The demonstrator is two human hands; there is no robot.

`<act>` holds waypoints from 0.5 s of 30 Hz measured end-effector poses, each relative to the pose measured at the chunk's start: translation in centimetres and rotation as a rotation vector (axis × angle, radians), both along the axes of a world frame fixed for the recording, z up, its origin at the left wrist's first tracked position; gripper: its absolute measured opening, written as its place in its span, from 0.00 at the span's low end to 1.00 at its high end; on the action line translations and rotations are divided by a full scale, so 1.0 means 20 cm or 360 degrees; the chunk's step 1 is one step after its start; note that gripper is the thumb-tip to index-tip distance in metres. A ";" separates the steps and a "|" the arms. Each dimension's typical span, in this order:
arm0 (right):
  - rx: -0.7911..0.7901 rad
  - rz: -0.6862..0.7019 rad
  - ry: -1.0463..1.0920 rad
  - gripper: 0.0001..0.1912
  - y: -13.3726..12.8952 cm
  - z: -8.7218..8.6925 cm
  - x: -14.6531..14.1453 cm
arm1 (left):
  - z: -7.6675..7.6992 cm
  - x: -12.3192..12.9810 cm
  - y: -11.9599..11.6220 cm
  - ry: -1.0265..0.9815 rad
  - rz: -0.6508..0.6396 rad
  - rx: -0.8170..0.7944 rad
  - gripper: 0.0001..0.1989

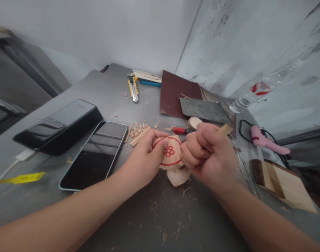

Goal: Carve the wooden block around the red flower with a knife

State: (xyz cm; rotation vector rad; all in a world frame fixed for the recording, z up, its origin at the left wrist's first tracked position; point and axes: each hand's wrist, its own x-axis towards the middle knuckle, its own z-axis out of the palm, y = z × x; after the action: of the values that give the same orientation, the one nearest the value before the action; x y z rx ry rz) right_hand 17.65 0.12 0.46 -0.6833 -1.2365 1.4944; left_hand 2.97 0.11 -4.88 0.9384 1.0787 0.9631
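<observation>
My left hand (149, 152) grips a flat piece of pale wood (174, 159), thumb on top. A red flower inside a red circle is drawn on the wood. Closed in a fist, my right hand (209, 154) is at the wood's right edge and holds a tool with a pale wooden handle (226, 129). Only the handle's end sticks out above the fist; the working end is hidden. Beneath the drawn piece lies a rough, rounded wood block (178, 176). A red marker (182, 130) and a round wood slice (194, 123) lie just beyond my hands.
Wood shavings (140, 131) are heaped beyond my left hand. A phone (95, 157) and a black box-shaped device (58, 126) lie left. At the back are a yellow cutter (133, 90) and sandpaper sheets (175, 92). A pink glue gun (268, 140), wood board (288, 183) and bottle (259, 89) are right.
</observation>
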 end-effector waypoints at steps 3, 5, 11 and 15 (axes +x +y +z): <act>0.0070 -0.0031 -0.0023 0.28 -0.04 0.02 0.01 | 0.01 0.01 0.00 0.0019 0.0007 -0.0026 0.08; 0.0111 -0.0074 -0.0042 0.27 -0.07 0.02 0.00 | 0.02 0.01 0.00 0.0010 0.0000 -0.0056 0.08; 0.0295 -0.0217 -0.0112 0.26 -0.09 -0.06 -0.03 | 0.02 -0.01 -0.01 0.0070 0.0000 -0.0028 0.09; 0.0329 -0.0254 -0.0157 0.24 -0.12 -0.11 -0.01 | 0.02 -0.01 0.00 0.0081 -0.0028 0.0006 0.10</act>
State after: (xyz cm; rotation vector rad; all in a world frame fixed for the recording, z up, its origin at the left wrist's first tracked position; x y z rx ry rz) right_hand 17.42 -2.18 -1.64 -0.7059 -1.3568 1.1954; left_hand 2.79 0.03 -4.55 0.9783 1.1098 0.9312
